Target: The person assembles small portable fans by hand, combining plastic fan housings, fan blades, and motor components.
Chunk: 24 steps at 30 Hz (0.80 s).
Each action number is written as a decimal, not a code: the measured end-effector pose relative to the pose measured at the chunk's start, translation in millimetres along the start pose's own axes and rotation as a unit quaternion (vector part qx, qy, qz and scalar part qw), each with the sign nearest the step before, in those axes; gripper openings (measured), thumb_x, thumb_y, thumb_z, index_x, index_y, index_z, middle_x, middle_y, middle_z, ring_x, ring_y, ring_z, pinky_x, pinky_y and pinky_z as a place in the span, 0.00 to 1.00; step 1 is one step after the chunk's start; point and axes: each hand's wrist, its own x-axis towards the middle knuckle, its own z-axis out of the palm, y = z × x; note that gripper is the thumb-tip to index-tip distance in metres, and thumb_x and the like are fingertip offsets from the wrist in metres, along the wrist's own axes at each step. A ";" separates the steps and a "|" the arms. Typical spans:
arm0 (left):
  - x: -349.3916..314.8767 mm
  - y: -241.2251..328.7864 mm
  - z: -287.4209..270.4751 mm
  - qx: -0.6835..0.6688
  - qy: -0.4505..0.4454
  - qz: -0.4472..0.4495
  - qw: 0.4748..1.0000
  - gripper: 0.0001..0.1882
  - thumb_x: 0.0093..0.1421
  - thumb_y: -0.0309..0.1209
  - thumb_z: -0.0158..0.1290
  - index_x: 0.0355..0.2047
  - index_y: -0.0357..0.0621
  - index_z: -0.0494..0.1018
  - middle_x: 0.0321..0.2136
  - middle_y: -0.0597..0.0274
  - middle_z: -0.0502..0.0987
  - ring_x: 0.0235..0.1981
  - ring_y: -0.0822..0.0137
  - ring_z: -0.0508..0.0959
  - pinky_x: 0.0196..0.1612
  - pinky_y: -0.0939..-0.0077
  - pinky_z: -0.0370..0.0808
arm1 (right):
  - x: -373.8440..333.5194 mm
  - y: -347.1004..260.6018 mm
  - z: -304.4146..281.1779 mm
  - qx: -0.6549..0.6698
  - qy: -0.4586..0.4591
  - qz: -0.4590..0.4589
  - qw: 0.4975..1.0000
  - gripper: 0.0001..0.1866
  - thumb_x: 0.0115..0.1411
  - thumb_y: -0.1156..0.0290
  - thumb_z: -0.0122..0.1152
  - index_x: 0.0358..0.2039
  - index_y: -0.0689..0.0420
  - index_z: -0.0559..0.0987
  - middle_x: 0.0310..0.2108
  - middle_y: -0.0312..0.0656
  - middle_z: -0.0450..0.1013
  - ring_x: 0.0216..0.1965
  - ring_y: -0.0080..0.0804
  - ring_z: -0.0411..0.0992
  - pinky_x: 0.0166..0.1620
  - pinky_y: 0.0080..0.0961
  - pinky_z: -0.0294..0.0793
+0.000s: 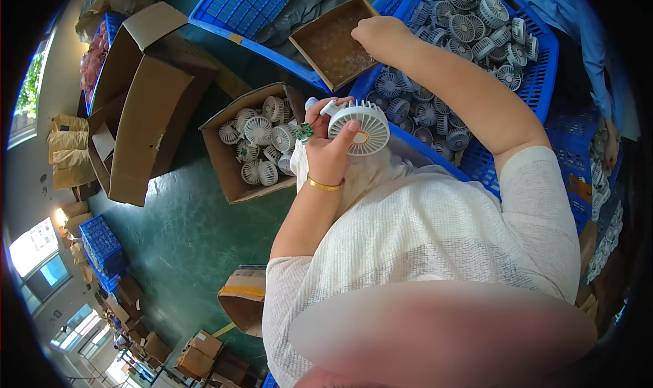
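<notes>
My left hand (pixel 325 153) is closed around a small white fan (pixel 360 131), its round grille facing up and my thumb lying across it. A little green circuit board (pixel 303 132) hangs off the fan's side by my fingers. My right hand (pixel 381 37) is bent over the right side of a shallow cardboard tray (pixel 328 72), fingers curled together. Whether it grips the tray's rim or something small is hidden. Tiny clear pieces (pixel 350 63) are scattered on the tray's bottom.
A big blue crate (pixel 549 68) full of white fan heads (pixel 468 27) stands on the right. An open cardboard box (pixel 235 191) of similar fans sits left of my left hand. Another blue crate (pixel 235 10) lies beyond the tray. A person's blue sleeve (pixel 564 21) shows at the far right.
</notes>
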 end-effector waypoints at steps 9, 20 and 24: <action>6.6 -3.6 3.1 0.055 0.022 0.006 0.998 0.26 0.52 0.25 0.58 0.49 0.40 0.59 0.44 0.54 0.71 0.44 0.65 0.72 0.49 0.74 0.69 | -42.7 -5.9 -28.5 0.498 0.036 -0.048 0.865 0.09 0.53 0.77 0.58 0.36 0.58 0.77 0.30 0.36 0.73 0.34 0.21 0.71 0.39 0.17 0.71; 2.7 -5.9 8.3 0.126 -0.023 0.024 0.991 0.28 0.49 0.23 0.61 0.49 0.38 0.61 0.40 0.56 0.71 0.41 0.68 0.72 0.45 0.77 0.70 | -81.7 -33.0 -32.5 0.555 0.045 -0.120 0.822 0.09 0.52 0.74 0.60 0.35 0.61 0.80 0.31 0.42 0.75 0.34 0.30 0.73 0.37 0.20 0.71; 2.0 -7.8 6.9 0.117 -0.015 0.028 0.993 0.28 0.49 0.23 0.61 0.49 0.37 0.61 0.40 0.55 0.71 0.41 0.69 0.73 0.44 0.78 0.71 | -82.1 -35.1 -30.1 0.554 0.053 -0.134 0.820 0.08 0.52 0.74 0.60 0.34 0.60 0.80 0.31 0.42 0.74 0.33 0.31 0.73 0.37 0.20 0.71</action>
